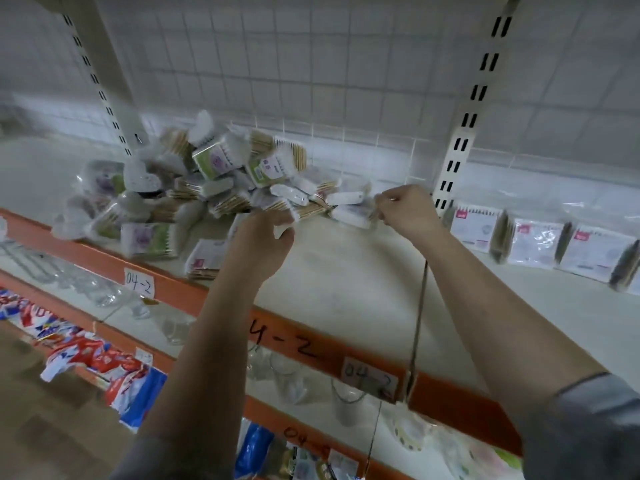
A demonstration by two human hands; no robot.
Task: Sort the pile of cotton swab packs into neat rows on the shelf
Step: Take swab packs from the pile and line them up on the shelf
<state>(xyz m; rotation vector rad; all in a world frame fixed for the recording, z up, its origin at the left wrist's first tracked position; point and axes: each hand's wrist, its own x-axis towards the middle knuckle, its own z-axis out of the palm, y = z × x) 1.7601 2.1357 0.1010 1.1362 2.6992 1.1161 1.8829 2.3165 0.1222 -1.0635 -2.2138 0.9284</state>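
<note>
Grey sleeves at the bottom corners, both forearms reaching up and forward over the orange front edge (301, 336) of the shelf (346, 271). Handwritten "04-2" labels (369, 377) sit along that edge.

My left hand (263, 244) is at the near fringe of the pile of cotton swab packs (207, 178), fingers curled down over a pack there; blur hides exactly how firm that grip is. My right hand (403, 207) is at the pile's right end, fingertips pinching the end of a white pack (349, 214).

Pile sits left of centre on the shelf, heaped against the back wire grid (311, 81) and close to the left slotted upright (100, 88). Loose packs spill toward the front edge; one purple-and-green pack (149, 240) lies just beside it.

Right of the second upright (464, 133), a row of packs (540, 242) already stands along the back, leaning.

Between pile and row, bare shelf board runs from back to front edge, under and beside my right forearm.

A thin dark cord (417, 313) hangs across the shelf front. Below: glass cups (287, 377) on the next shelf, red-and-blue packets (100, 358) lower left.
</note>
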